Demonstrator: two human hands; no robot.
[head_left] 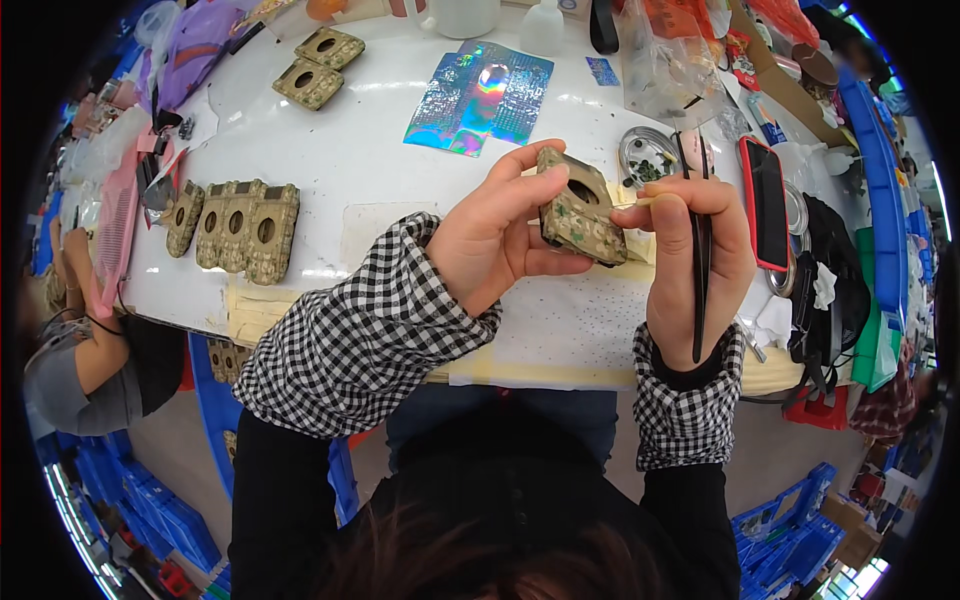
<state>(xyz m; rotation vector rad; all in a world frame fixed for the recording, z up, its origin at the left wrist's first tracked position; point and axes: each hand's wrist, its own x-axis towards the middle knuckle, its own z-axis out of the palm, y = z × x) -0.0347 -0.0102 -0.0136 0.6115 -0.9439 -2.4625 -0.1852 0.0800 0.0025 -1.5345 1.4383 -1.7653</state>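
Past dark brown hair [555, 575], holds a tan-and-green camouflage plastic shell [592, 230] with a round opening above a white tabletop [360, 150]. Clamps it in the left hand [500, 225], thumb above and fingers beneath, apparently to leave its top face free. Pinches a small pale sliver [645, 201] in the right hand [725, 250], thumb against forefinger, with slim black tweezers [701, 270] tucked along the palm, presumably to free the fingertips. Slants the shell's long axis from far left to near right, opening facing up and rightward.
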